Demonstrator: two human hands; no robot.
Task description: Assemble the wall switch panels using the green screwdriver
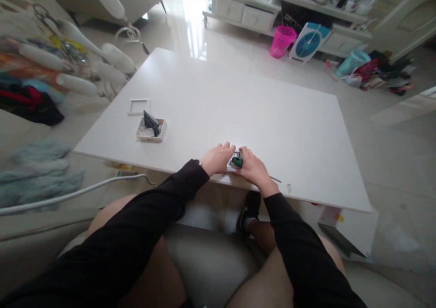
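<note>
My left hand [218, 159] is closed on the left side of a small white piece [233, 166] at the table's near edge. It looks like a wall socket or switch module, though fingers cover much of it. My right hand [252, 165] curls around a screwdriver whose green handle end [237, 161] shows over the white piece. A thin metal shaft [275, 179] sticks out on the far side of that hand, pointing right. The right fingertips also reach the white piece. Near the shaft lies a small clear bit [289, 187], too small to name.
On the white table [238, 103], to the left, sit a small open box [151, 137] with dark and white parts and a white rectangular frame [139, 100]. A lamp [116, 58] with white shades stands past the left edge. A pink basket [283, 40] and fan [308, 42] are beyond.
</note>
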